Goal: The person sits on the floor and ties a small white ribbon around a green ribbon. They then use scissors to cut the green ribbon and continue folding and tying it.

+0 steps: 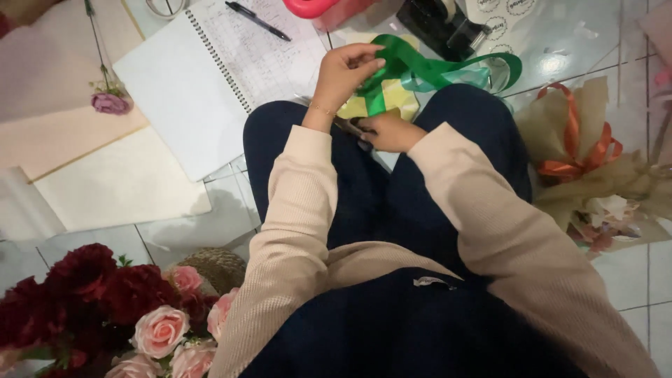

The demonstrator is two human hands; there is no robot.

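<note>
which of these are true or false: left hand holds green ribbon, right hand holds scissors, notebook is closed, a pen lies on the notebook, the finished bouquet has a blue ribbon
1. The left hand holds the green ribbon: true.
2. The right hand holds scissors: true.
3. The spiral notebook is closed: false, it lies open.
4. A pen lies on the notebook: true.
5. The wrapped bouquet has a blue ribbon: false, its ribbon is orange.

Glossy white floor tiles (581, 42), thin grout lines, overhead light glare
</note>
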